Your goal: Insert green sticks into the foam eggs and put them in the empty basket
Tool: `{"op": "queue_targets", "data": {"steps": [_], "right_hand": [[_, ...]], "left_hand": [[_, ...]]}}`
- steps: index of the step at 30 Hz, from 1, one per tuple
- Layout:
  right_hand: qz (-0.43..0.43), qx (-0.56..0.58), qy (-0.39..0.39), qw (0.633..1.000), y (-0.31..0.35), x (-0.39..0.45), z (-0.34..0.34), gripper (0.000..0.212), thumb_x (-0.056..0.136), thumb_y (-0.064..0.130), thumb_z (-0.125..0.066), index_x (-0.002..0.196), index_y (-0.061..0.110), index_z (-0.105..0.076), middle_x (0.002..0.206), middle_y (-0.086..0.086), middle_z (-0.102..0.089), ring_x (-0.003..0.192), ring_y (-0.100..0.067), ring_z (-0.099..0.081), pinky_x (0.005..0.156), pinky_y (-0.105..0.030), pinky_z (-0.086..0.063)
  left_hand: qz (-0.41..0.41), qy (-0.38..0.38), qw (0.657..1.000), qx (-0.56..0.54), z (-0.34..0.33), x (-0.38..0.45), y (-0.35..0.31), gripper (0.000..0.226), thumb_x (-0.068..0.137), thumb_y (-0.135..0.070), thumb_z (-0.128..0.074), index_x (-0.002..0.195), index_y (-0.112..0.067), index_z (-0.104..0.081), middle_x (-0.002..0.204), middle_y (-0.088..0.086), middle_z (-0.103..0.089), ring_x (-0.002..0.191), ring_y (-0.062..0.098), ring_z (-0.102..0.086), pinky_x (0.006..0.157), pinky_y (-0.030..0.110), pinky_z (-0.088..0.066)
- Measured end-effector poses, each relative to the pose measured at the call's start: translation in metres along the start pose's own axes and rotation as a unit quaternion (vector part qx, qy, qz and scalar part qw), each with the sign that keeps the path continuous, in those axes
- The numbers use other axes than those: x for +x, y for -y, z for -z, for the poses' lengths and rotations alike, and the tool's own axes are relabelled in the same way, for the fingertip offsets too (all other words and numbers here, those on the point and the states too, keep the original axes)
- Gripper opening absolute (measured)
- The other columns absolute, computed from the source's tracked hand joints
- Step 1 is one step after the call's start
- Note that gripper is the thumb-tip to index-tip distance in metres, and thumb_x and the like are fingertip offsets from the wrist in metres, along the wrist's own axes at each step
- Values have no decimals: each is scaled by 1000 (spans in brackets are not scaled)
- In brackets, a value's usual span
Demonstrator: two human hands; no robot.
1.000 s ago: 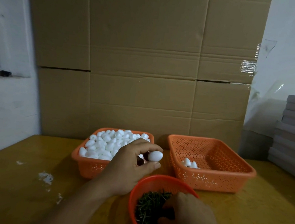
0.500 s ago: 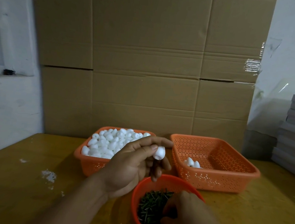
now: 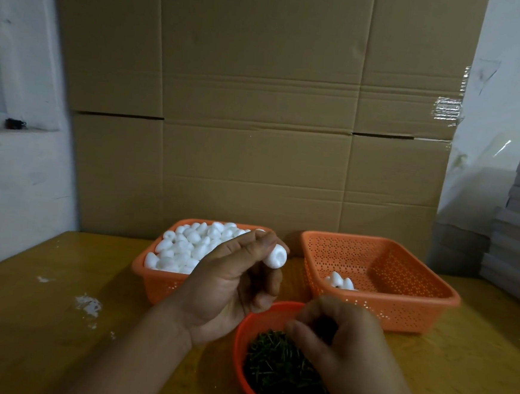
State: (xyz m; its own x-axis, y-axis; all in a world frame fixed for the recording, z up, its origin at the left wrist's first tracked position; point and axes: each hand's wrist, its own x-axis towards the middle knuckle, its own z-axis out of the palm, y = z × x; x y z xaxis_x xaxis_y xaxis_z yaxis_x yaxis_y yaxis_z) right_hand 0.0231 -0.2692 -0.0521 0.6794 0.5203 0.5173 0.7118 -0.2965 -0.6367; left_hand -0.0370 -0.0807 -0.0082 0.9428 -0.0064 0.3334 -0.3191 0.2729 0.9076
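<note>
We've got one foam egg [image 3: 275, 256] pinched at the fingertips of our left hand [image 3: 230, 283], lifted between the two orange baskets, its dimpled end turned towards us. That's the end to aim for, we'd say. Below it, our right hand [image 3: 338, 346] curls over the red bowl [image 3: 241, 335] of green sticks [image 3: 273, 365]; the fingers are bunched, but whether they've actually caught a stick we cannot tell, the fingertips are blurred and dark.

To do this well, we'd single out just one stick, grip it close to its tip so it won't bend, and push it straight into the dimple while the left fingers brace the egg lightly, since foam likely dents under a hard squeeze.

Behind, the full basket [image 3: 152, 278] brims with plain eggs; the right basket [image 3: 399, 313] holds only a few finished ones [image 3: 339, 282], so we judge the job barely begun. All of it sits on the yellow surface [image 3: 25, 318], cardboard [image 3: 260, 103] behind.
</note>
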Motion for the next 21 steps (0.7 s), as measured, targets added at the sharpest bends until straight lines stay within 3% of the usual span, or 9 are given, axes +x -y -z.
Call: {"op": "queue_targets", "data": {"steps": [4, 9, 21], "right_hand": [[41, 227, -111, 967, 18, -1, 6, 13, 72, 30, -80, 75, 21, -72, 64, -10, -70, 51, -13, -61, 48, -25, -48], [52, 403, -132, 904, 34, -3, 8, 11, 69, 9, -75, 80, 9, -76, 66, -17, -73, 59, -23, -72, 58, -24, -58], [48, 377, -151, 912, 36, -2, 3, 15, 71, 14, -75, 86, 14, -77, 73, -14, -76, 67, -24, -75, 59, -23, -58]], "left_hand": [[9, -2, 1000, 8, -1, 0, 2, 32, 81, -47, -70, 73, -16, -65, 55, 7, -50, 43, 14, -41, 44, 24, -32], [22, -1, 999, 33, -3, -1, 4, 37, 81, -48, -72, 77, -12, -62, 54, 7, -49, 43, 13, -42, 43, 24, -30], [17, 16, 999, 45, -5, 0, 5, 32, 85, -45, -70, 78, -14, -63, 55, 6, -51, 43, 12, -42, 43, 24, -30]]}}
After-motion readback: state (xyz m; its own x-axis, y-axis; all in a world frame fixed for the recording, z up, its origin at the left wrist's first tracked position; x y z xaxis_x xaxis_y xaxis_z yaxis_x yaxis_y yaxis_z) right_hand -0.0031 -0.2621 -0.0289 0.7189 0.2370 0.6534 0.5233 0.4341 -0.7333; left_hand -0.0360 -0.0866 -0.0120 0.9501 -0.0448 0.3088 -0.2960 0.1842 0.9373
